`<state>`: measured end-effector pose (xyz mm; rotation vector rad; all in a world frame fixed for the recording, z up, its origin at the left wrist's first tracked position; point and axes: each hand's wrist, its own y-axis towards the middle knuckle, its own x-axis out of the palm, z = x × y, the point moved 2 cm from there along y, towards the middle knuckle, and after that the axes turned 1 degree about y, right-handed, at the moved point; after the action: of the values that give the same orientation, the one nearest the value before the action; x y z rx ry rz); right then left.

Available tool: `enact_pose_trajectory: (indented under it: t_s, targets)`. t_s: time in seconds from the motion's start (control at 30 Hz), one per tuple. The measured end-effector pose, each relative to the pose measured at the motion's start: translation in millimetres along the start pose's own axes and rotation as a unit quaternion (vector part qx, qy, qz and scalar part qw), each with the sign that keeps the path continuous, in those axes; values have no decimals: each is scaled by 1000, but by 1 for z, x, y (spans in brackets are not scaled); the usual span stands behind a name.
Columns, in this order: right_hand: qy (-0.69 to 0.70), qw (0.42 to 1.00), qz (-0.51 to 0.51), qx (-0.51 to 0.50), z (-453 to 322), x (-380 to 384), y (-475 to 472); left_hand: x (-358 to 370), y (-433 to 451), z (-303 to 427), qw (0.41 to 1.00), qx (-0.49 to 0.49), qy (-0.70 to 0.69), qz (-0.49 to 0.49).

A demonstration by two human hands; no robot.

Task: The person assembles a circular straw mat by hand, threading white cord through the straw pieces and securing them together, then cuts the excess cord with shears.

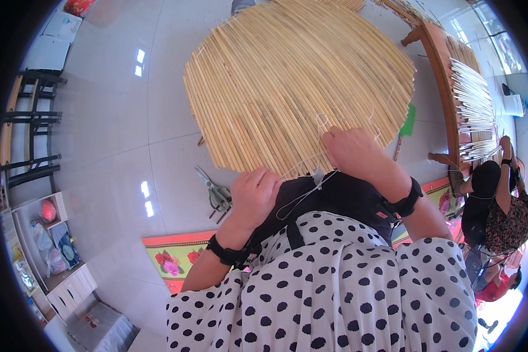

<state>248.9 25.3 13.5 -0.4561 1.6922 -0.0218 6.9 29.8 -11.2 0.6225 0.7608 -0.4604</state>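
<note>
A mat of reed stalks (299,83), laid side by side and bound with thread, spreads before me with its near edge over my lap. At that edge my left hand (255,193) is closed on a white string (306,163), its fingertips hidden from view. My right hand (354,152), also closed on the string, is over the mat's near right part. Between both hands the string runs nearly straight. A loose loop of it rises beside my right fingers, and another loop hangs over my dark trousers.
Green-handled shears (215,191) lie on the tiled floor (114,123) to the left. At right, a wooden stand (442,88) bears pale stalks (473,105), with a seated person (501,211) beside it. A green flyswatter (408,121) shows past the mat's right edge.
</note>
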Motion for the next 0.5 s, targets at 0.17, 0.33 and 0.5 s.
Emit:
enact_pose_trajectory:
  t_s: [0.17,0.33,0.5]
  targets:
    - [137,985,107,-16,-5,-6,2,-5,3,5,996,-47,-70,-15]
    - [414,904,94,59,-16,-3,8,2,7,9,979,-60,-192,-9]
    - [671,732,-8,116,-10,12,15,9,9,10,960,-58,-271,-50]
